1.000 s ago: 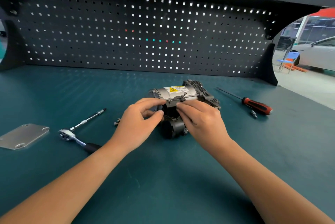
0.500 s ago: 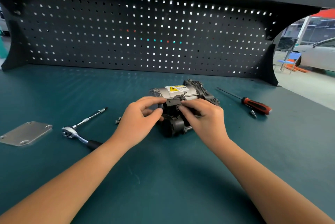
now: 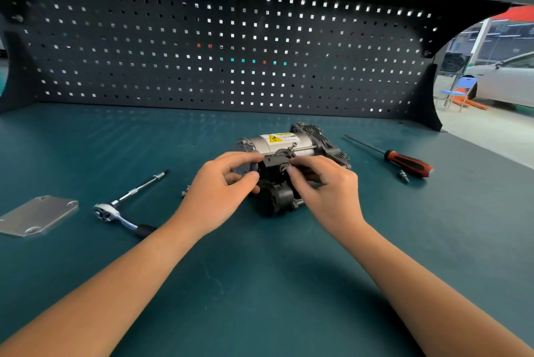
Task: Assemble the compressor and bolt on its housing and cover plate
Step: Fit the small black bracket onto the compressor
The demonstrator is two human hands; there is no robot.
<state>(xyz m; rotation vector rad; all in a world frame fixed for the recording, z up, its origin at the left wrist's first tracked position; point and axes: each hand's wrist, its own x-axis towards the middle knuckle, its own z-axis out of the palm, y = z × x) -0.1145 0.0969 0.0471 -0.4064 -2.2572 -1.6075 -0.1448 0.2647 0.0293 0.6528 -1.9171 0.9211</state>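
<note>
The compressor (image 3: 284,143), a silver cylinder with a yellow warning label and dark finned ends, lies in the middle of the green mat. A black housing piece (image 3: 274,197) sits against its near side. My left hand (image 3: 222,189) grips the left end of the housing, thumb below and fingers on top. My right hand (image 3: 323,183) pinches a small bolt (image 3: 284,169) at the housing's top edge with thumb and forefinger. The flat silver cover plate (image 3: 37,215) lies apart at the far left.
A ratchet wrench with extension (image 3: 127,206) lies left of the compressor. A loose bolt (image 3: 185,191) sits near my left wrist. An orange-handled screwdriver (image 3: 404,161) and a small bit (image 3: 404,176) lie to the right. A black pegboard (image 3: 219,47) closes off the back.
My right hand's fingers have drawn back from over the housing top and now pinch the small bolt at its front edge. My left hand has stayed in place.
</note>
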